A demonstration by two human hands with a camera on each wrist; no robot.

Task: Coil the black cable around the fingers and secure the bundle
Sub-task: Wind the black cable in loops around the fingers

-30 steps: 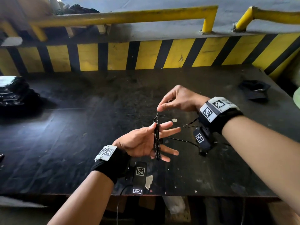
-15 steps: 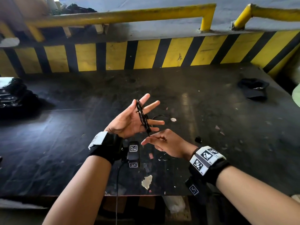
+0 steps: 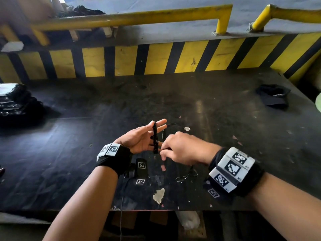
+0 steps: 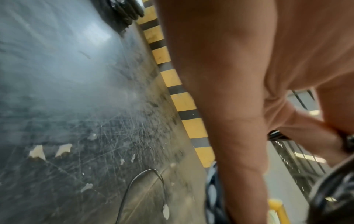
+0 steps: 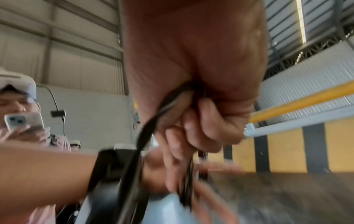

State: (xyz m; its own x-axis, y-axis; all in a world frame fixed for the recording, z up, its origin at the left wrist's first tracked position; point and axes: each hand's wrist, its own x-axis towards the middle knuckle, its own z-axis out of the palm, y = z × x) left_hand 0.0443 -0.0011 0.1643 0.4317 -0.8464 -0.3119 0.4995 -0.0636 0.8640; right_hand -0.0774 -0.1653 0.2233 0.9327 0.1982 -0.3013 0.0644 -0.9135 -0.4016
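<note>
My left hand point(image 3: 139, 140) is held above the table, palm facing right and fingers straight. The black cable point(image 3: 155, 136) is wound round those fingers in a tight upright coil. My right hand point(image 3: 163, 151) is just right of the coil's lower end and pinches the cable there. A thin free loop of cable point(image 3: 164, 130) arcs behind the two hands, and more slack point(image 3: 184, 177) lies on the table under my right wrist. In the right wrist view my curled fingers point(image 5: 191, 128) grip the black cable point(image 5: 151, 124), with the coil point(image 5: 186, 181) blurred below.
The black scuffed table point(image 3: 69, 153) ends at a yellow-and-black striped barrier point(image 3: 156, 61). A black stack point(image 3: 15, 101) sits at the far left and a black folded item point(image 3: 272, 97) at the far right. A small round disc point(image 3: 187, 129) lies behind my hands. Another person holds a phone point(image 5: 21, 121).
My right hand came down from above the left hand, swung under and round it with the cable, and now sits at the coil's lower end. The left hand moved left and away.
</note>
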